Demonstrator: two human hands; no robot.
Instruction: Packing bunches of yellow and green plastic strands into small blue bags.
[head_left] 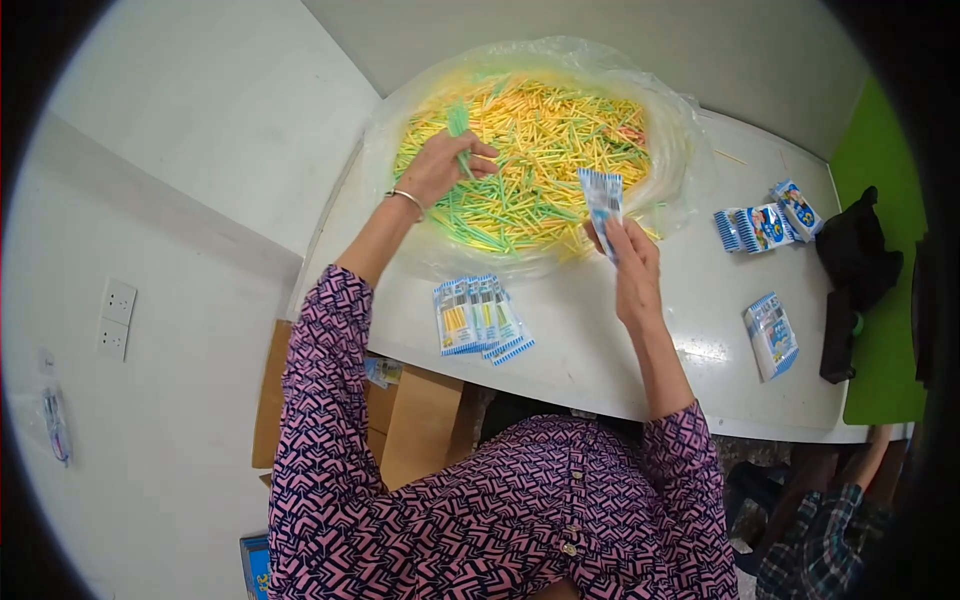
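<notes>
A large clear plastic bag (672,190) lies spread on the table, heaped with thin yellow, green and orange sticks (560,150). Over its left side my left hand (440,165) is closed around a small bunch of green sticks (459,122). My right hand (628,255) grips a small blue-and-white packet (602,195) upright at the bag's right edge. Whether that packet has anything inside cannot be made out. In front of the bag, between my arms, several packets with sticks inside (480,317) lie fanned and overlapping.
Blue-and-white packets (765,227) lie at the table's right, with another packet stack (770,335) nearer. Beside them are a black object (862,245) and a green partition (885,260). An open cardboard box (415,410) stands below the front edge. Another person's arm (868,460) shows at lower right.
</notes>
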